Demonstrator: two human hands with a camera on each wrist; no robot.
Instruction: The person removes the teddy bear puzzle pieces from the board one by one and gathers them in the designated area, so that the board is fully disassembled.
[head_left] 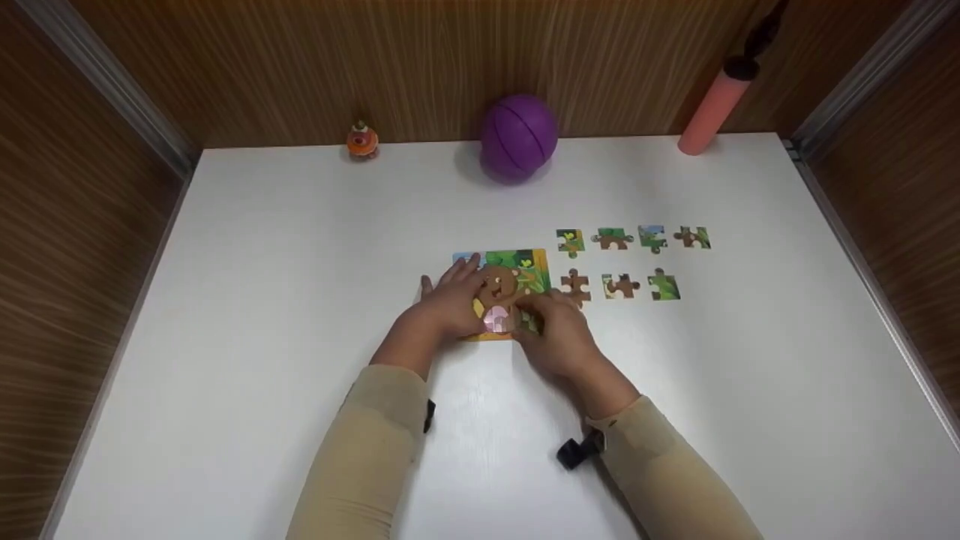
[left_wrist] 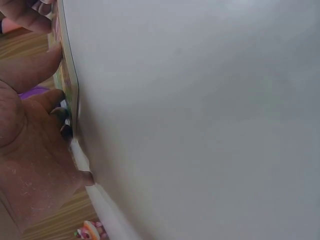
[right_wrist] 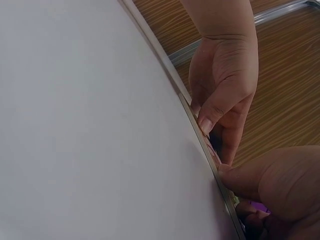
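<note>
A bear jigsaw puzzle (head_left: pixel 499 281) lies in its flat tray on the white table. My left hand (head_left: pixel 452 304) rests over its left side, fingers spread toward the upper left corner and thumb on the lower part. At the lower right of the puzzle, my right hand (head_left: pixel 556 330) pinches a brown puzzle piece (head_left: pixel 514 318) between thumb and index finger; the fingers partly hide it. Both wrist views show thumbs on the puzzle from low at the table, with the left hand (left_wrist: pixel 37 145) flat along the tray edge.
Several loose puzzle pieces (head_left: pixel 621 286) lie in two rows right of the tray. Along the back wall stand a small orange toy figure (head_left: pixel 362 141), a purple ball (head_left: pixel 518 139) and a pink hand pump (head_left: pixel 714 112). Wood-grain panels (head_left: pixel 90 225) enclose the table.
</note>
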